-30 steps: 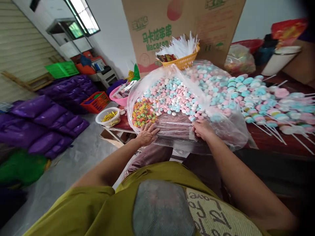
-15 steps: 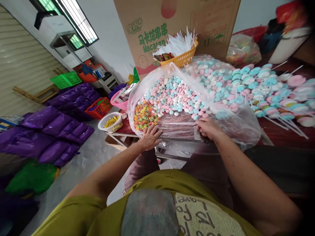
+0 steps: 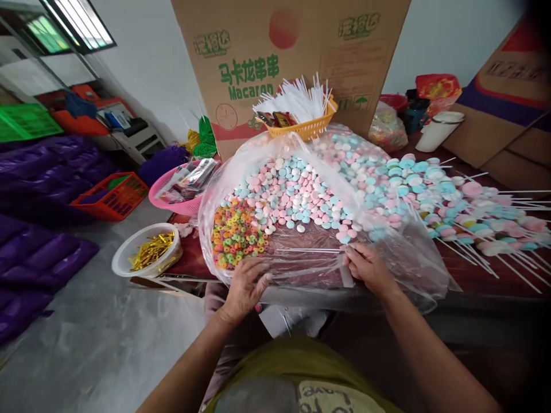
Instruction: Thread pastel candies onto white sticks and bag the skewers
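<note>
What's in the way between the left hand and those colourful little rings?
Nothing solid that I can see. The left hand is right at the near edge of the colourful little rings. Clear plastic sheeting lies around them, but I can't tell whether a thin fold comes between.

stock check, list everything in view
Round candies: many, pastel, on plastic
Ring pieces: many, multicoloured, left
Plastic sheet: one, clear, tabletop
Candy skewers: many, pastel, right
Stick basket: one, yellow, back
Macaron carton: one, brown, back
Gold-strip tub: one, clear, left
Packet basket: one, pink, left
Crates: two, orange and green, left
Bags: several, purple, left
Table: one, dark red, centre
Loose sticks: about two, white, between hands
Left hand: one, bare, left
Right hand: one, bare, right
</note>
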Demonstrator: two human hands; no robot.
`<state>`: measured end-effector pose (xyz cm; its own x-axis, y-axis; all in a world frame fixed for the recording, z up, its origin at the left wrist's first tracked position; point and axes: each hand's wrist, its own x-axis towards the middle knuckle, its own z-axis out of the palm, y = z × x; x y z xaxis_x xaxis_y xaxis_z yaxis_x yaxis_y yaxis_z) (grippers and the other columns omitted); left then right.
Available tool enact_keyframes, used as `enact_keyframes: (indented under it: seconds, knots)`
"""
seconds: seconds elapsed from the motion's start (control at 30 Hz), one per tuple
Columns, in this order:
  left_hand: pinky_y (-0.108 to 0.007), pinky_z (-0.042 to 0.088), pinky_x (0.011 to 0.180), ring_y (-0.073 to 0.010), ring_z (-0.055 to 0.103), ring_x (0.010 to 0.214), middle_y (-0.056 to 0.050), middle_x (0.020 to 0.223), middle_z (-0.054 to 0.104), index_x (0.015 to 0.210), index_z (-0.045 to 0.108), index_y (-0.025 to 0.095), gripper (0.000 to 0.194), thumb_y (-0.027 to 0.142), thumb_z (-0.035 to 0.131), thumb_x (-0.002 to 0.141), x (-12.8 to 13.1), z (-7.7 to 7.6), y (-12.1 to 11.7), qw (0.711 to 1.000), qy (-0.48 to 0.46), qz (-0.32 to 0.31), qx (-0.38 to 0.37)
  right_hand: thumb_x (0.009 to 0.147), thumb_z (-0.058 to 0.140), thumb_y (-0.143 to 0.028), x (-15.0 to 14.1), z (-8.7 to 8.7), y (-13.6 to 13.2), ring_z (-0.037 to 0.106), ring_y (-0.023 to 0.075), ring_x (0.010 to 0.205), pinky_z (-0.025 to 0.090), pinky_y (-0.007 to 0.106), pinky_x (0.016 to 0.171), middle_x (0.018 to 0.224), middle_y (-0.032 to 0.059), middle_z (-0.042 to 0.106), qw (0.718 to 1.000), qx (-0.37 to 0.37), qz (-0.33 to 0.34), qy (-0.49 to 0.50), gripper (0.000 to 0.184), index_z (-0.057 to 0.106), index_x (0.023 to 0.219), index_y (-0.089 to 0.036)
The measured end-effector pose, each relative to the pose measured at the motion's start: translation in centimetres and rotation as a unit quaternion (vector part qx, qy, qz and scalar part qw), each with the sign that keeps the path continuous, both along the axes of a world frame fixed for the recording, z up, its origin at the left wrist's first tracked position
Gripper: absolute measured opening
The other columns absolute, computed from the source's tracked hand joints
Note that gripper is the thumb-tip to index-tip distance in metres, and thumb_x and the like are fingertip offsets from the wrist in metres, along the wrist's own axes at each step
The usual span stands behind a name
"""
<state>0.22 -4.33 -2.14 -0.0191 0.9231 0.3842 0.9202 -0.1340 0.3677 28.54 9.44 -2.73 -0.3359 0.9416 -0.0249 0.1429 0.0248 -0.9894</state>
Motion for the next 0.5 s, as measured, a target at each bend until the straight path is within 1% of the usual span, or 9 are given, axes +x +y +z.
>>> enact_keyframes:
  seconds: [0.07,0.1,0.13,0.2,0.27,0.3,0.4,0.47,0.5]
  knots:
    - [-0.032,0.048,0.081,-0.0192,0.062,0.086,-0.008,0.087,0.069,0.085,0.067,0.017,0.030,0.037,0.046,0.089,-1.2,1.2,1.2,0.994,-0.066,0.082,0.013,0.081,0.052,-0.055,-0.2,0.2,0.0,0.022,0.0050,0.033,0.016,0.020,0.034,0.038,-0.0095,0.028,0.999,-0.033,-0.003,-0.006,0.041,0.046,0.061,-0.020]
    - [-0.030,0.048,0.077,-0.0182,0.063,0.081,-0.007,0.083,0.068,0.082,0.067,0.018,0.027,0.036,0.047,0.088,-1.8,1.8,2.0,0.991,-0.078,0.113,-0.001,0.080,0.053,-0.056,-0.3,0.2,0.0,0.021,0.0048,0.033,0.015,0.020,0.035,0.038,-0.0097,0.027,0.999,-0.049,-0.004,-0.009,0.041,0.047,0.061,-0.020]
    - [-0.029,0.048,0.074,-0.0179,0.063,0.080,-0.006,0.082,0.068,0.082,0.067,0.018,0.024,0.034,0.049,0.087,-2.3,2.3,3.0,0.989,-0.076,0.124,-0.032,0.080,0.054,-0.056,-0.5,0.2,0.0,0.021,0.0046,0.033,0.014,0.020,0.035,0.039,-0.0099,0.027,0.998,-0.064,-0.007,-0.011,0.041,0.047,0.062,-0.020]
    - [-0.028,0.048,0.071,-0.0186,0.064,0.080,-0.006,0.086,0.067,0.085,0.066,0.018,0.020,0.028,0.049,0.086,-2.9,3.1,5.3,0.986,-0.041,0.114,-0.116,0.079,0.056,-0.056,-0.7,0.1,0.1,0.021,0.0043,0.033,0.014,0.020,0.035,0.039,-0.0100,0.027,0.995,-0.094,-0.017,-0.010,0.041,0.048,0.062,-0.019]
    - [-0.031,0.048,0.067,-0.0218,0.064,0.079,-0.009,0.091,0.066,0.086,0.065,0.017,0.018,0.023,0.049,0.084,-2.8,3.3,7.5,0.976,0.001,0.095,-0.198,0.078,0.058,-0.054,-0.7,-0.3,0.2,0.022,0.0040,0.033,0.013,0.019,0.035,0.038,-0.0099,0.029,0.993,-0.115,-0.036,-0.004,0.040,0.049,0.062,-0.019]
    - [-0.032,0.048,0.065,-0.0232,0.065,0.077,-0.011,0.092,0.066,0.085,0.065,0.015,0.017,0.019,0.049,0.082,-2.7,3.3,8.4,0.972,0.005,0.082,-0.221,0.078,0.059,-0.053,-0.7,-0.4,0.2,0.022,0.0039,0.033,0.013,0.019,0.036,0.039,-0.0098,0.029,0.992,-0.120,-0.047,-0.002,0.039,0.050,0.063,-0.019]
    - [-0.033,0.048,0.066,-0.0239,0.065,0.075,-0.013,0.090,0.066,0.082,0.065,0.013,0.016,0.010,0.050,0.078,-2.6,3.0,9.8,0.968,-0.013,0.043,-0.248,0.080,0.058,-0.051,-0.2,-0.8,0.1,0.022,0.0042,0.034,0.014,0.020,0.036,0.041,-0.0094,0.031,0.990,-0.115,-0.077,-0.006,0.036,0.051,0.066,-0.019]
    - [-0.030,0.048,0.070,-0.0212,0.065,0.078,-0.010,0.088,0.066,0.080,0.065,0.015,0.016,0.012,0.049,0.081,-3.3,2.9,9.7,0.967,-0.027,0.018,-0.252,0.081,0.057,-0.049,-0.3,-0.9,-0.2,0.023,0.0048,0.036,0.016,0.020,0.037,0.043,-0.0087,0.032,0.990,-0.104,-0.091,-0.027,0.034,0.052,0.066,-0.019]
    - [-0.028,0.048,0.072,-0.0193,0.064,0.080,-0.008,0.087,0.067,0.081,0.064,0.016,0.016,0.015,0.049,0.083,-3.9,2.8,9.5,0.968,-0.040,0.009,-0.247,0.080,0.057,-0.048,-0.6,-0.8,-0.5,0.026,0.0053,0.037,0.018,0.021,0.037,0.045,-0.0078,0.035,0.989,-0.086,-0.108,-0.044,0.033,0.053,0.067,-0.019]
